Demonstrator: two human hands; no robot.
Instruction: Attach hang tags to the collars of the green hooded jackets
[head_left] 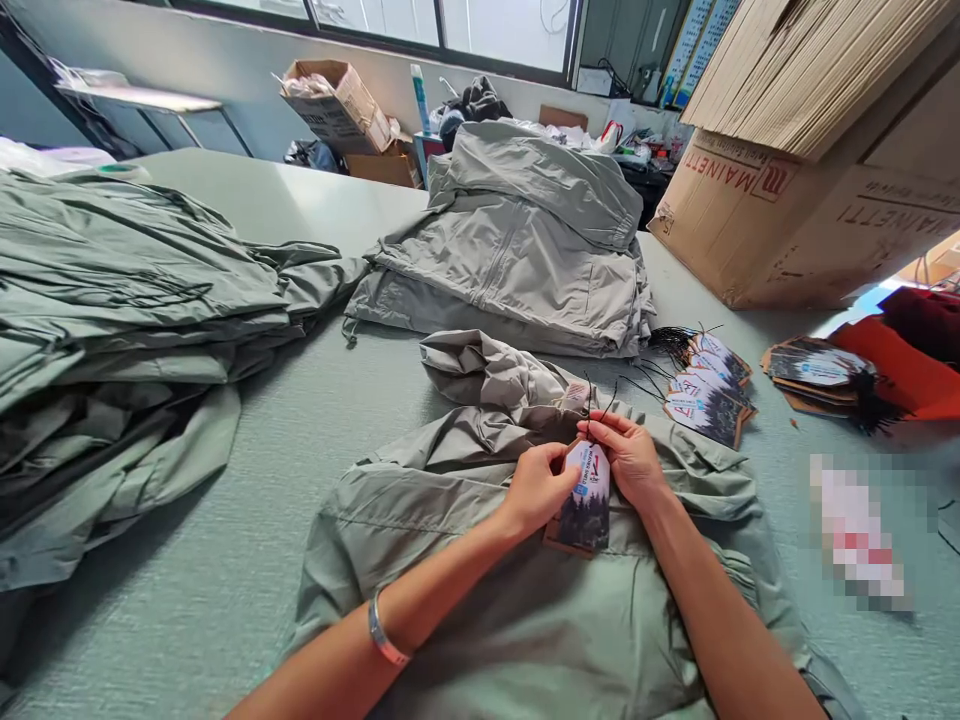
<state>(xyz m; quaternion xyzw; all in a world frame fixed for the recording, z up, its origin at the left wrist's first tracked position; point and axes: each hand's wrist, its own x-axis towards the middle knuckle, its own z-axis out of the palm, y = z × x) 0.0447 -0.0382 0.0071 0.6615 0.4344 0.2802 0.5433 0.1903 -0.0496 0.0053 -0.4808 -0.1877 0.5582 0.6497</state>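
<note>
On the sage-green worktop (150,640), a folded grey-green jacket (525,610) lies under both arms. The left grip (536,490) and right grip (626,460) are closed, pinching a printed card hang tag (586,500) between them, just above the jacket, with its black cord (600,405) rising beyond.

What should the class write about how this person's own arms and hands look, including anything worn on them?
The left hand and right hand wear no gloves, and both forearms are bare, with no sleeves showing. The left wrist wears a narrow, shiny, pale wristband with a reddish edge.
</note>
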